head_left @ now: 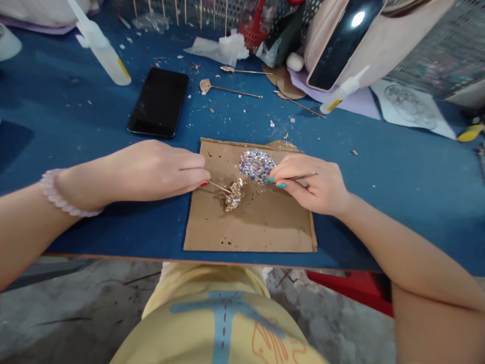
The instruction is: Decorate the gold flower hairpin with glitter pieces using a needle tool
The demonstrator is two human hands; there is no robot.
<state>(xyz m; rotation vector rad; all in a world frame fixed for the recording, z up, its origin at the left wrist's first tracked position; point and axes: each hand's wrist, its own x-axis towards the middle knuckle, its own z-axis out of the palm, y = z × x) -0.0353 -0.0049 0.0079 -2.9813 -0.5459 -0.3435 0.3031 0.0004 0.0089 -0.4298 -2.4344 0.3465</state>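
My left hand (166, 169) pinches the thin stem of a gold hairpin-like stick, whose ornament (234, 196) is partly covered with sparkling stones. The ornament hangs over a cardboard sheet (253, 232) on the blue table. Pinched in my right hand (310, 182) is a slim metal tool (306, 176), probably tweezers; its tip is hidden by the fingers. Those fingertips are at the edge of a pile of small glittering rhinestones (256, 164) on the cardboard.
Beyond the cardboard lie a black phone (159, 102), several gold-headed sticks (235, 91), and two glue bottles (104, 50) (343, 93). Crumpled white plastic (223, 48) and a pink bag (409, 30) with another phone (344, 40) stand at the back. The table's front edge (113, 257) is near my body.
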